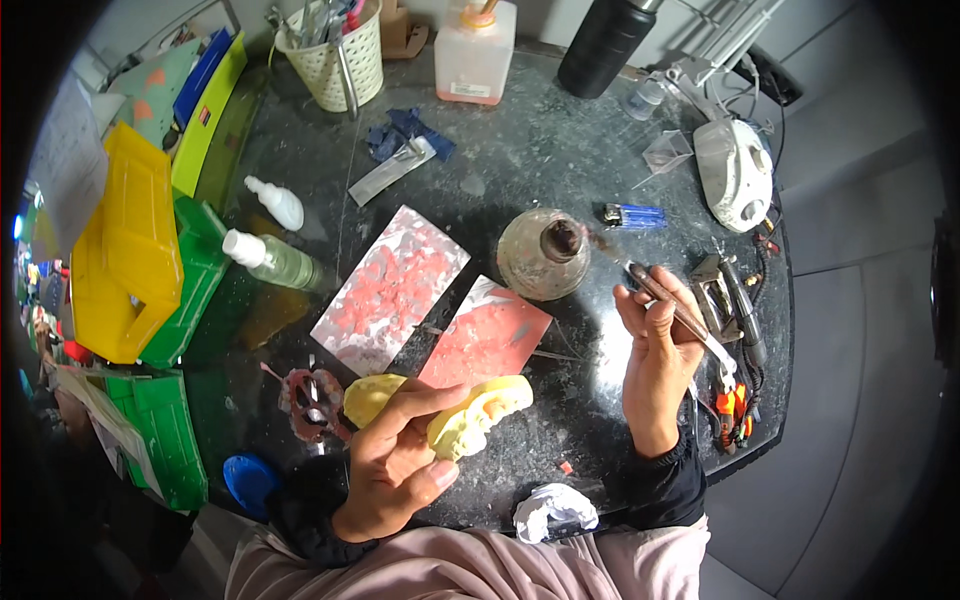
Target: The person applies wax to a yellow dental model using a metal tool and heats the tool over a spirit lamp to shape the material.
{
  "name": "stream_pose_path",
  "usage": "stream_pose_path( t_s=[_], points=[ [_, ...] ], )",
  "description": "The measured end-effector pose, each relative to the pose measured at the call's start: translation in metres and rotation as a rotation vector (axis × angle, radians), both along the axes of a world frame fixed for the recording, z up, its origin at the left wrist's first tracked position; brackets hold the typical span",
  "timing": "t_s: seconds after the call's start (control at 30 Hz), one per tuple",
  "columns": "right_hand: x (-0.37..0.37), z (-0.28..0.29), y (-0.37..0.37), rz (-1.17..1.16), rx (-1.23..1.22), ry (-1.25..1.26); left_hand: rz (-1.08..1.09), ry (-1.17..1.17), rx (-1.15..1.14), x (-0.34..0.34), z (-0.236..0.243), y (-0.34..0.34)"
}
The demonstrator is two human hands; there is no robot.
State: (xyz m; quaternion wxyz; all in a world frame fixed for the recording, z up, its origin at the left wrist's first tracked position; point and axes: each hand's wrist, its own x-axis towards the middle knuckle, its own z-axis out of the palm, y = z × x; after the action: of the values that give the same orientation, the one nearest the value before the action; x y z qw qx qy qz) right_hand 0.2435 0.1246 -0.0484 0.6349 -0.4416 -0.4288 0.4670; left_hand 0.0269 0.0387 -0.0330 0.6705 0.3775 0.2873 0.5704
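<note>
My left hand (405, 455) is closed round a yellow dental plaster model (480, 415), its row of teeth turned to the right. Beside those fingers lies a second yellow plaster piece (372, 398), partly covered by the hand. With my right hand (660, 350) I grip a slim wax knife (685, 317) like a pen. Its tip points left, close to the dark top of a round glass spirit lamp (540, 265); whether a flame burns there I cannot tell. Two boards, a larger one (390, 290) and a smaller one (490, 335), carry pink wax in front of the lamp.
Small bottles (275, 260) stand to the left, near yellow (130, 240) and green bins (165, 435). A white basket of tools (350, 75), a square bottle (475, 55) and a black flask (605, 45) line the back. A blue lighter (635, 216) and handpiece (745, 315) lie right.
</note>
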Motion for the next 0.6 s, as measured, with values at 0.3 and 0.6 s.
stream_pose_path(
  t_s=[0.3,0.6],
  points=[
    [-0.0002,0.0025,0.0025,-0.012,-0.027,-0.037,0.057,-0.045,-0.087,0.005,-0.002,0.0016],
    [-0.0061,0.0036,0.0012,0.0,-0.024,-0.025,-0.091,-0.04,-0.26,0.0005,0.0014,-0.0007]
  ],
)
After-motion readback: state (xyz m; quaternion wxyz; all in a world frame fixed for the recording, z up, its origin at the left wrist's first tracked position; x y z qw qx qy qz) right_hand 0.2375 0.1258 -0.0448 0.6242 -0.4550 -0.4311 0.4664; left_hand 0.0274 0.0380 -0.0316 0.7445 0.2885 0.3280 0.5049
